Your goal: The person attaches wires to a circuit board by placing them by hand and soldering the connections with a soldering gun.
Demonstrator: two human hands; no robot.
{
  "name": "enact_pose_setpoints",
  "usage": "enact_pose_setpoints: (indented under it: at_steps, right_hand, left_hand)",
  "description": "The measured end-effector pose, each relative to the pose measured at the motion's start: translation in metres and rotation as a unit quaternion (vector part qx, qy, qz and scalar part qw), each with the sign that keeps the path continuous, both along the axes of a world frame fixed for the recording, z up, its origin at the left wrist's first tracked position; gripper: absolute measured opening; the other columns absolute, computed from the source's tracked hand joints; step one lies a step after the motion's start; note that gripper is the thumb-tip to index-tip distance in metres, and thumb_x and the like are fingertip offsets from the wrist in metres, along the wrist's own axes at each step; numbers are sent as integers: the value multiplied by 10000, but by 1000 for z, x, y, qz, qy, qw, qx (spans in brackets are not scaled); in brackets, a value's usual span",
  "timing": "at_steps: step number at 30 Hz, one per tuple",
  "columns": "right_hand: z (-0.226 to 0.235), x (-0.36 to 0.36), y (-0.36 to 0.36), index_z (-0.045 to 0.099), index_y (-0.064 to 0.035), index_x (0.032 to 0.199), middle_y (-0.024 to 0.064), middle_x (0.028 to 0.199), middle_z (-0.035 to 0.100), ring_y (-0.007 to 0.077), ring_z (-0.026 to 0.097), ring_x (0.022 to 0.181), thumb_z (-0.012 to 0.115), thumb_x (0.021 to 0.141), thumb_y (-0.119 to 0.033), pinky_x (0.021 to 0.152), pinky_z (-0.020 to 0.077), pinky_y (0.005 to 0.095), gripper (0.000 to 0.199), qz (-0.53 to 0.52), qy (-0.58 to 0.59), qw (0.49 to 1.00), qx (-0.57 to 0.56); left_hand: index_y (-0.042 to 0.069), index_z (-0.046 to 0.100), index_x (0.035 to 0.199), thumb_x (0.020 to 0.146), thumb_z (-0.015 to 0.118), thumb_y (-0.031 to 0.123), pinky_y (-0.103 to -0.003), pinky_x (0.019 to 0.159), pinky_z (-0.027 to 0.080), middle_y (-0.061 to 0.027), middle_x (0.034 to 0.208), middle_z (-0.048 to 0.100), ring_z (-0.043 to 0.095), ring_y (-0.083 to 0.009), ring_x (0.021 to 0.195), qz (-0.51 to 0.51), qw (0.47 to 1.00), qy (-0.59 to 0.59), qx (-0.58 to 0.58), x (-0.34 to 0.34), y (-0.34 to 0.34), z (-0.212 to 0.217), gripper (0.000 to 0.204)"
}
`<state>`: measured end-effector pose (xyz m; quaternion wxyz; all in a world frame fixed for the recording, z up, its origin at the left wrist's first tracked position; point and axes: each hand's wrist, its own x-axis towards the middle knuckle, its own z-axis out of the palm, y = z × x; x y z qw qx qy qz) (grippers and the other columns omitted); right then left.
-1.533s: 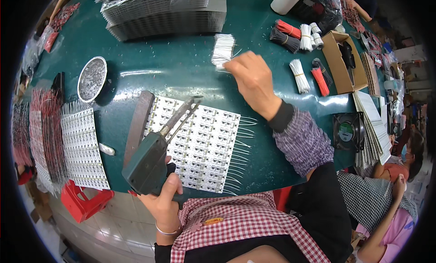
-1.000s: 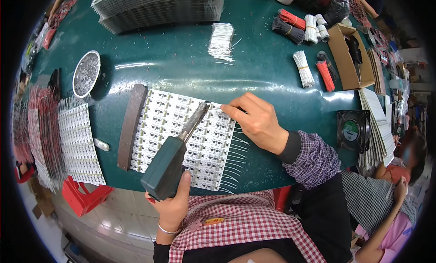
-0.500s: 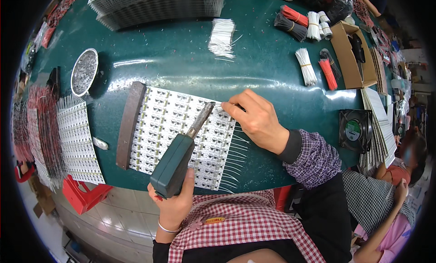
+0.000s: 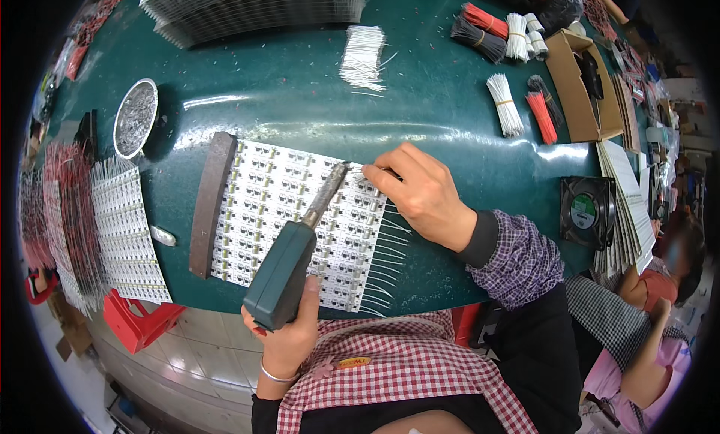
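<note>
In my left hand (image 4: pixel 294 338) is a dark green soldering gun (image 4: pixel 280 273), my fingers wrapped round its lower end. Its metal tip slants up to the far right corner of a white circuit board panel (image 4: pixel 300 187), which carries rows of small parts. By that corner, my right hand (image 4: pixel 426 198) is closed in a pinch on a thin white wire (image 4: pixel 361 178), mostly hidden by the fingertips. Something dark shows beneath these fingers, too covered to name. White wires (image 4: pixel 388 252) stick out along the panel's right edge. A brown bar (image 4: pixel 212 209) lies against its left edge.
A metal bowl (image 4: pixel 136 119) and wired panels (image 4: pixel 129 235) are on the left. Cut white wires (image 4: pixel 363 58) lie beyond the panel. Wire bundles (image 4: pixel 504 106), an open carton (image 4: pixel 574 97) and a black fan (image 4: pixel 586 213) stand right. Another person (image 4: pixel 645 336) sits at the right.
The gun's tip has moved very slightly left near the panel's corner. My right hand keeps its pinch in nearly the same place. The person at the right has moved an arm.
</note>
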<state>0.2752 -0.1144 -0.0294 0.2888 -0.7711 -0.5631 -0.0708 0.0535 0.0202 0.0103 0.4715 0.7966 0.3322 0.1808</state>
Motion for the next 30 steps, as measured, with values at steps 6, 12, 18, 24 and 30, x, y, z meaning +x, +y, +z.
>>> enact_pose_setpoints:
  at_steps: [6,12,18,24,30]
  right_hand:
    - [0,0,0,668,7,993,94,900,605,243,600,793,639,680,27,652,521,332,315,-1,-8,1000,5]
    - [14,-3,-7,666,8,972,90,898,611,245,600,787,641,671,28,648,516,336,302,-19,-11,1000,-18]
    - [29,-8,-7,675,4,968,84,868,613,243,598,771,643,661,20,625,501,336,309,-38,-42,998,-1]
    - [2,-8,-1,674,10,994,92,887,617,240,596,778,649,679,7,627,505,329,316,-7,-14,1000,27]
    - [0,-8,0,658,18,985,91,888,590,239,581,800,642,695,-9,663,511,326,292,-1,-11,1000,15]
  left_hand:
    - [-31,713,955,788,794,88,-286,611,504,-90,832,709,639,-154,660,75,992,-12,-102,-7,-4,-4,221]
    - [-74,603,1148,849,703,-53,-224,477,420,-95,887,655,544,-86,564,13,998,-29,-53,-16,1,-15,316]
    - [-38,710,968,793,805,87,-261,629,508,-78,839,712,641,-123,690,99,988,-27,-117,-10,-4,-4,235]
    - [-52,625,1157,842,724,-37,-226,515,437,-79,929,669,561,-82,612,12,997,-32,-65,-18,-1,-12,330]
    - [4,724,894,794,804,113,-291,581,476,-72,777,696,628,-176,606,44,998,-4,-51,-11,-3,-3,169]
